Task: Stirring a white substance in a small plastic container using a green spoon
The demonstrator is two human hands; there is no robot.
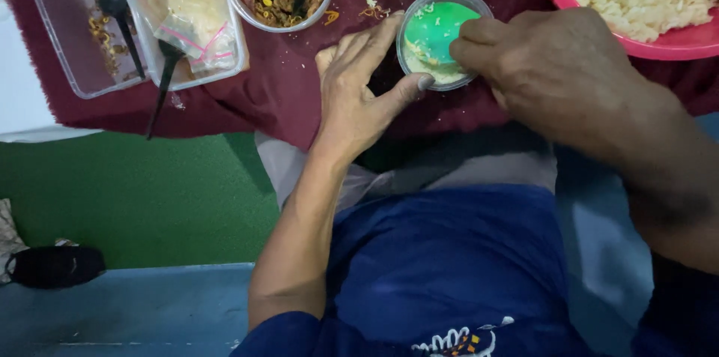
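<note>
Head view: rice-flecked green-bottomed round cup [438, 31]

Left hand [358, 95] splayed; right hand [554, 65] pinching (fingers bunched).

- Light was soft and even, from above; no hard glare anywhere.
- My right hand [558, 65] threw a faint shadow onto the dark red cloth [277, 95] beneath it.
- Focus held on the small round cup [442, 36]; rice grains in it read clearly.
- Lower edge looked softer, my blue shirt [449, 267] slightly smeared.
- Wide-lens stretch showed at the corners.
</note>
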